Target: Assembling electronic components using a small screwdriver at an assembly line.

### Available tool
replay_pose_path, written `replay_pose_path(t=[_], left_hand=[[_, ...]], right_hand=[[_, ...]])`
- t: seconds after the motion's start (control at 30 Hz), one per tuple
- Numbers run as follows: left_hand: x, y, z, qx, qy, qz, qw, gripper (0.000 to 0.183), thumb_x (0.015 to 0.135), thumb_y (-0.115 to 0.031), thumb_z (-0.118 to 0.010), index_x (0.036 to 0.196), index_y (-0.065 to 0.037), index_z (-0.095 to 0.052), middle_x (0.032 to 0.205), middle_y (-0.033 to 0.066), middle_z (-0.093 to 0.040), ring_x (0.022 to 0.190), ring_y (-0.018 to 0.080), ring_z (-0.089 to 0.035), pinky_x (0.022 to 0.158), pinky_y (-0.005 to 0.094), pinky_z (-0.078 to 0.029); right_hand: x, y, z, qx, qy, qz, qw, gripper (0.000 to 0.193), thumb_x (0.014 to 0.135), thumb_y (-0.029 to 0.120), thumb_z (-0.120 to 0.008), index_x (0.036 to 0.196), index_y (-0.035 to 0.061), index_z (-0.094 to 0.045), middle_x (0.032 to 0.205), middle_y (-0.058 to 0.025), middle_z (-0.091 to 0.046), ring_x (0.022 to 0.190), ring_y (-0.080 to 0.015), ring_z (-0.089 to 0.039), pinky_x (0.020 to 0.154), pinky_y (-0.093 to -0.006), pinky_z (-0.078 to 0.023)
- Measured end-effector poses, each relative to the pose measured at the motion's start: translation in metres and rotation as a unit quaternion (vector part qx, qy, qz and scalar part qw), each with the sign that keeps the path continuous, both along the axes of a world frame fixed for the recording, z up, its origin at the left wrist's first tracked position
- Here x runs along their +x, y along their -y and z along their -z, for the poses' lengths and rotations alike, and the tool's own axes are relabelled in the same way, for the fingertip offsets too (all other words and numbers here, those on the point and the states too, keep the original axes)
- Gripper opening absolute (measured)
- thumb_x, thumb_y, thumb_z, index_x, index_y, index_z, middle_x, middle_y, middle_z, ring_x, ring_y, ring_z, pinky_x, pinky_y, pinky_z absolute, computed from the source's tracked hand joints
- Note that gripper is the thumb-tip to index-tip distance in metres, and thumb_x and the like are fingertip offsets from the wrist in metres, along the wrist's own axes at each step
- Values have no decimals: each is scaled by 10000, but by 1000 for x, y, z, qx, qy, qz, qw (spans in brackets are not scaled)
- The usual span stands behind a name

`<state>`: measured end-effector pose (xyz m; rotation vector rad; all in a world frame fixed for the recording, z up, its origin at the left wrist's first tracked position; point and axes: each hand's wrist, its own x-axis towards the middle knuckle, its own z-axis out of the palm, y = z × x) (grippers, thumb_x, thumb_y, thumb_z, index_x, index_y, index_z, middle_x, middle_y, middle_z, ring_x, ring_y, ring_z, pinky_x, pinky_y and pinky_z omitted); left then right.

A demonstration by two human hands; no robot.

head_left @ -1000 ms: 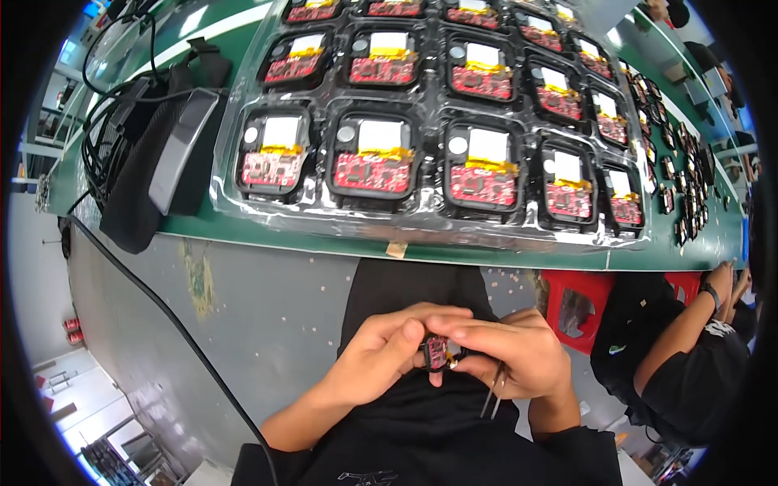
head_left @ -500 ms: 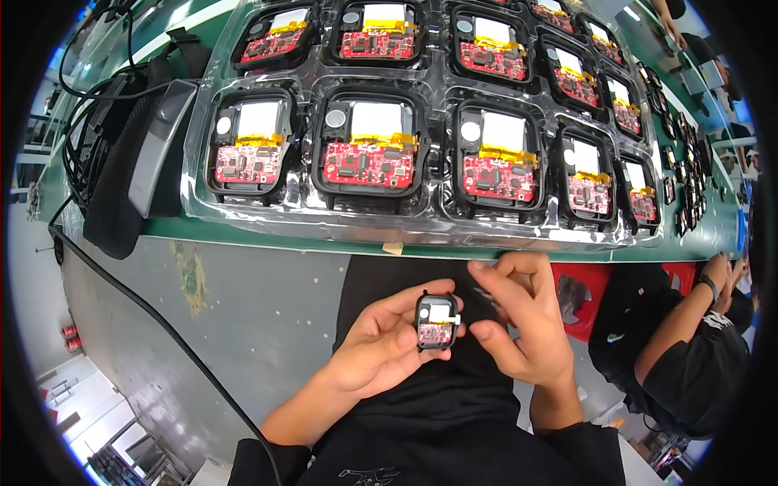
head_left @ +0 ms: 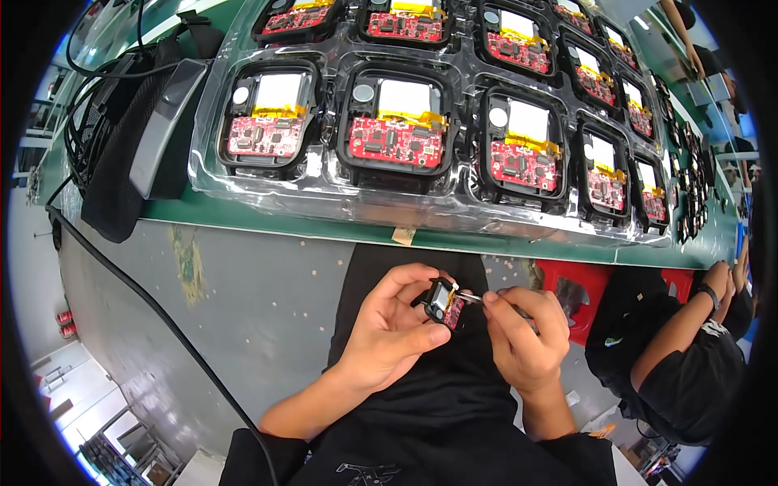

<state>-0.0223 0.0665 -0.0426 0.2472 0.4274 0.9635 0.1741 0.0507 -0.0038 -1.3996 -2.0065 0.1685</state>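
My left hand (head_left: 393, 332) holds a small open smartwatch case (head_left: 446, 305) above my lap, tilted, thumb at its lower edge and fingers behind it. Inside the black case are a silvery battery, a red circuit board and a bit of yellow flex. A small white piece sticks up at its upper edge. My right hand (head_left: 527, 328) pinches slim metal tweezers (head_left: 470, 298) between thumb and fingers. Their tip reaches the case's right side, by the flex and board; exact contact is too small to make out.
A clear plastic tray (head_left: 267, 194) of similar open watch cases (head_left: 397, 121) fills the green table (head_left: 324, 230) ahead. Black cables and a strap (head_left: 121, 178) lie at left, with one cable (head_left: 162, 312) hanging past my left arm. A co-worker (head_left: 681, 356) sits at right near a red stool (head_left: 577, 292).
The right hand has come to the case with the tweezers, its fingers closing into a pinch. My left hand has tilted the case and raised it slightly. The tray sits a little farther right in view.
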Motion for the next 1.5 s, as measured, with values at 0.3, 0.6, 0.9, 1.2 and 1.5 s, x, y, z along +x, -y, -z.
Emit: replay_pose_path(t=[0.3, 0.6, 0.9, 1.2, 1.5], left_hand=[[3, 5, 1, 2, -36, -1, 999, 613, 819, 96, -743, 1348, -99, -503, 1358, 120, -508, 1292, 307, -550, 1011, 437, -525], [7, 9, -1, 33, -40, -32, 998, 601, 810, 152, -723, 1328, -71, -514, 1352, 116, -496, 1276, 278, -548, 1021, 384, -520], [13, 13, -5, 43, -88, -59, 993, 588, 807, 170, -718, 1323, -36, -529, 1369, 147, -483, 1260, 301, -562, 1021, 409, -539], [5, 13, -3, 94, -127, -57, 986, 613, 791, 101, -776, 1331, -60, -533, 1320, 196, -527, 1235, 361, -593, 992, 467, -564], [-32, -13, -59, 185, -141, -132, 964, 637, 776, -55, -843, 1326, -77, -521, 1217, 255, -576, 1114, 424, -659, 869, 513, -622]], right_hand=[[-6, 3, 8, 5, -49, 17, 999, 364, 674, -77, -771, 1022, 26, -751, 877, -72, -659, 638, -195, -585, 541, -300, -474], [-13, 6, 6, -55, -113, 40, 991, 339, 680, -110, -790, 994, 10, -740, 848, -87, -652, 660, -218, -621, 560, -311, -501], [-17, 11, 13, -44, -87, 51, 994, 350, 684, -93, -788, 1012, 20, -741, 867, -85, -660, 651, -217, -620, 556, -321, -504], [1, 4, -3, -56, -85, -10, 995, 290, 699, -82, -774, 970, 9, -732, 838, -83, -658, 634, -212, -631, 519, -299, -487], [64, -23, -24, 54, -171, 269, 946, 212, 915, -64, -610, 1123, -48, -647, 1070, -135, -578, 850, -158, -568, 668, -240, -450]])
